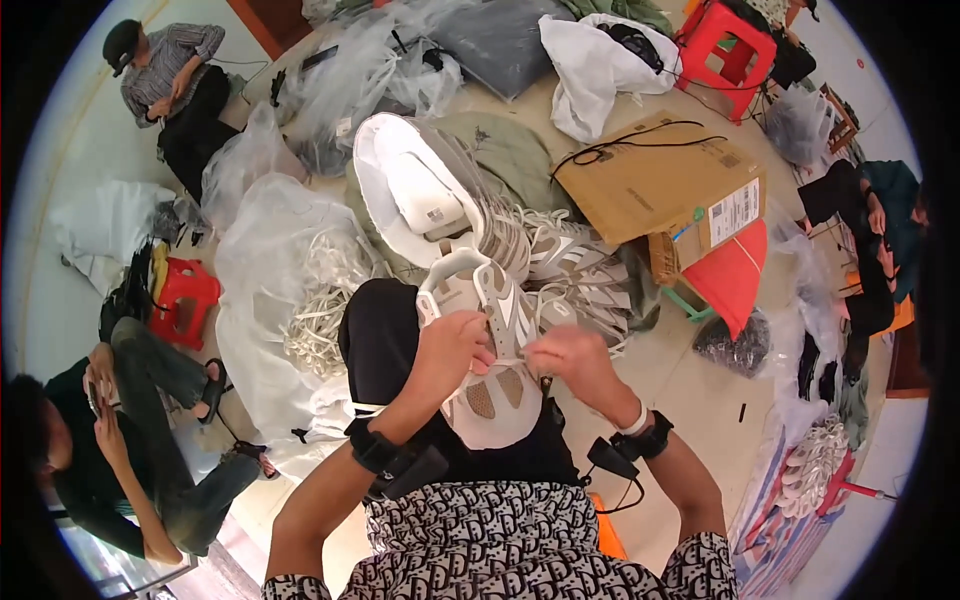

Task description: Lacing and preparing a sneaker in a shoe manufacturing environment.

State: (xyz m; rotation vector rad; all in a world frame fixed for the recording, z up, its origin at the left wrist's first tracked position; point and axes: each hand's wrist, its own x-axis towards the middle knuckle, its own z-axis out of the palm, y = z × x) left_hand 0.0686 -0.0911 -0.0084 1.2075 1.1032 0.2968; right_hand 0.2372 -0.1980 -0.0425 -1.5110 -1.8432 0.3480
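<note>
A beige and white sneaker [494,412] rests on my lap, toe toward me. My left hand [455,350] lies over its left side, fingers curled in at the lacing and closed on a pale shoelace [508,362]. To the right of the tongue, my right hand [575,360] is pinched on the same lace, a little smeared by motion. The lace runs across the shoe between both hands. Beyond the sneaker stands a stack of shoe uppers [490,225] with white insides, and more sneakers [580,265] are heaped to its right.
Loose shoelaces [335,310] lie on clear plastic at the left. A cardboard box [660,185] sits at the far right, near a red stool [728,60]. Another red stool [185,300] stands left. Several people sit around, one [120,440] close on my left.
</note>
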